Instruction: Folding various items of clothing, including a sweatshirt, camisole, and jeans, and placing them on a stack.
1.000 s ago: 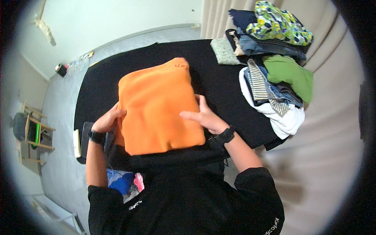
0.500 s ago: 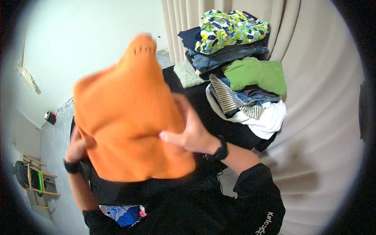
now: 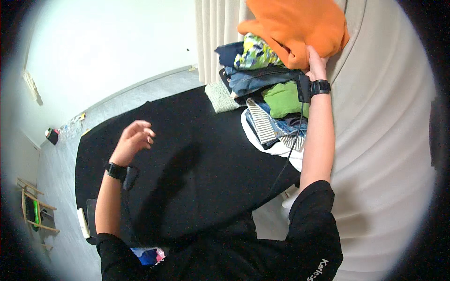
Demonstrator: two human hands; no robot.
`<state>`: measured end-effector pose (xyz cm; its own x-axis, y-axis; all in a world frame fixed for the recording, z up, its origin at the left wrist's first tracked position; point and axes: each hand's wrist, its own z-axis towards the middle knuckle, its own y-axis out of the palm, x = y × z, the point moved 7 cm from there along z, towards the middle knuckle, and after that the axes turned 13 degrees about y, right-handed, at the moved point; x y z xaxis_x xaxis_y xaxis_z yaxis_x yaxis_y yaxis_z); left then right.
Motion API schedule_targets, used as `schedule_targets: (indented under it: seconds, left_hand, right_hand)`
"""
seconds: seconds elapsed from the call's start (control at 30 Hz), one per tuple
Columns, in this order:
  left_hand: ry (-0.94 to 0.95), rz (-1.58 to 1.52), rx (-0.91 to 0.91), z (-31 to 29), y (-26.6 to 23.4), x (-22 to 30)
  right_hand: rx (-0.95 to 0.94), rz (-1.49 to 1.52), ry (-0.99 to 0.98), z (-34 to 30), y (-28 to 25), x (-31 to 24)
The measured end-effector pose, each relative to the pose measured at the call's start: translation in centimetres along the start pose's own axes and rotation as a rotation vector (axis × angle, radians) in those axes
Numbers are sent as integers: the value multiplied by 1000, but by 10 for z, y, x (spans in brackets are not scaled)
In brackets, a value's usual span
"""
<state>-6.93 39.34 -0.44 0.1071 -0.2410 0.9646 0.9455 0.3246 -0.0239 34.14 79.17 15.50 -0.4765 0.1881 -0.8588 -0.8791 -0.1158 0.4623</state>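
One orange garment (image 3: pixel 302 28) is hanging over the floral cloth (image 3: pixel 253 52) at the far right, partly covering it; cannot tell whether it is resting there. Right hand (image 3: pixel 317 66) is clamping its near edge, thumb lying on the outer face, other fingers mostly hidden. Jeans (image 3: pixel 255 81) are lying beneath the floral cloth. Nearer, a green cloth (image 3: pixel 281 99) is sitting beside the right wrist, with a striped cloth (image 3: pixel 261 122) and a white cloth (image 3: pixel 277 151) showing below. Pale knit (image 3: pixel 219 97) is lying left of these. Left hand (image 3: pixel 131 144) is hovering above the black table (image 3: pixel 215 150), well apart from the clothes, fingers curling loosely.
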Motion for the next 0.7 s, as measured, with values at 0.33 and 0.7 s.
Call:
schedule_targets:
  seconds: [0.33, 0.7]
  left_hand:
    - [-311, -73, 70, -61, -8, -103]
    - [-273, -325, 210, -70, -32, -143]
  right_hand:
    - [-23, 25, 230, 16, -19, 29]
    - [-37, 92, 161, 20, -23, 39]
